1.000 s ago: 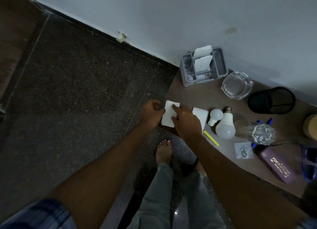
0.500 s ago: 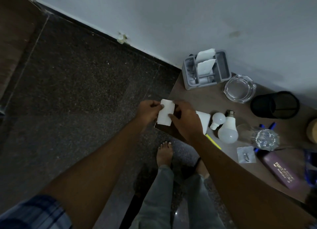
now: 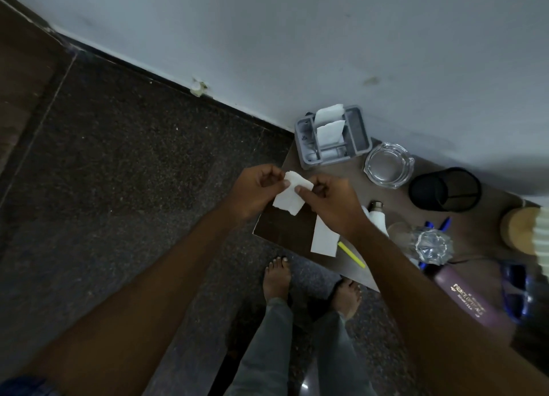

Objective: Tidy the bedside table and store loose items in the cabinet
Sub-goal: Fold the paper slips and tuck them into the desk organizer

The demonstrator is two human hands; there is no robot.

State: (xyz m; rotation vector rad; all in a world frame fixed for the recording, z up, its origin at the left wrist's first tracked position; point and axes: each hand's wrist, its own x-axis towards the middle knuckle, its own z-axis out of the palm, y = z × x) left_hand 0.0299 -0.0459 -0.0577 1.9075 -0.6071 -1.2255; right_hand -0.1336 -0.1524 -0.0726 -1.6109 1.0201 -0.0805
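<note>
A white folded tissue [image 3: 292,195] hangs in the air above the left corner of the brown bedside table [image 3: 285,228]. My left hand [image 3: 255,189] pinches its upper left edge and my right hand [image 3: 329,204] pinches its right edge. A second white tissue [image 3: 324,239] lies flat on the table under my right wrist. A grey plastic organizer [image 3: 358,136] stands at the table's back corner with two white tissues upright in it.
On the table sit a glass ashtray [image 3: 388,165], a black mesh cup [image 3: 445,192], a white bulb [image 3: 378,217], a yellow stick [image 3: 352,254], a crystal glass [image 3: 430,242], a purple case [image 3: 472,302] and blue pens [image 3: 444,225]. Dark floor lies left; the wall stands behind.
Both hands have lifted the tissue off the table's corner and raised it, and its shape between the fingers has changed.
</note>
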